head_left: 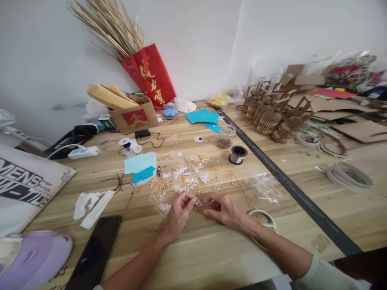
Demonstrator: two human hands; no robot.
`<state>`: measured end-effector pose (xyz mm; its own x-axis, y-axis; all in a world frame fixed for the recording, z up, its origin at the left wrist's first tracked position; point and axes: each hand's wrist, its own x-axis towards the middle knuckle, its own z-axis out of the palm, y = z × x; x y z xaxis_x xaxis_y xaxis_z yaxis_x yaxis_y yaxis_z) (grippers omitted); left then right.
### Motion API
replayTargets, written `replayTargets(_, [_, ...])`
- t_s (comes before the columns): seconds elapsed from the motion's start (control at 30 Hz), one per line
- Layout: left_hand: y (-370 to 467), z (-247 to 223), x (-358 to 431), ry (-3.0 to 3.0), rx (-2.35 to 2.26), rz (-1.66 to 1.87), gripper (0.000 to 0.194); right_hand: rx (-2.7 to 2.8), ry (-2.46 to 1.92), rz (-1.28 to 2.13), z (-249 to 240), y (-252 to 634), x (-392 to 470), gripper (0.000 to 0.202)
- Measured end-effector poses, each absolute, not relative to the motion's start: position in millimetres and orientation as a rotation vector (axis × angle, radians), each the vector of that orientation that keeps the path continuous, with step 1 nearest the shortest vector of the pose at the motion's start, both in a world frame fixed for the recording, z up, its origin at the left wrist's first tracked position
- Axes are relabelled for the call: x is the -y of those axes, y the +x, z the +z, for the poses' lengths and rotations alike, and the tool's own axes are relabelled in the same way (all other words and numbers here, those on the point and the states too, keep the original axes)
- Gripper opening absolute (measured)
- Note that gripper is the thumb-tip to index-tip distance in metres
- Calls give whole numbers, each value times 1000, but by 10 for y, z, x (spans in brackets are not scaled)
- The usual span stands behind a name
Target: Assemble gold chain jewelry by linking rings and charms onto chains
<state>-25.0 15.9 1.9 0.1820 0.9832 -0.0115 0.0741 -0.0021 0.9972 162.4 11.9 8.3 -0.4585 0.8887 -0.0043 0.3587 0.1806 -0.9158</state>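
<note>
My left hand point(182, 209) is closed in a pinch, with a tiny shiny piece at its fingertips that is too small to name. Just to the right, my right hand point(223, 208) is closed too, thumb and fingers bent together; what they hold, if anything, cannot be made out. Only a small gap separates the two sets of fingertips. Beyond them lie clear bags of silver beads point(189, 183) and gold findings point(164, 186). A gold chain point(241, 186) runs along the table beside my right hand, and a white ring-shaped roll point(262, 218) sits by my right wrist.
Behind the beads stand a spool of wire point(237, 155) and a glass jar point(225, 139). A black phone point(95, 249) lies at front left, near white paper strips point(96, 207). Blue cards point(140, 165), small woven baskets point(266, 114) and rolled strips point(349, 177) lie farther out.
</note>
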Motion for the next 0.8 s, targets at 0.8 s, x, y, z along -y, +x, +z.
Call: replayTargets(0.8, [-185,34,-155,1293,-1089,989,27,1997,-1149,1009,96,1653,-97,15])
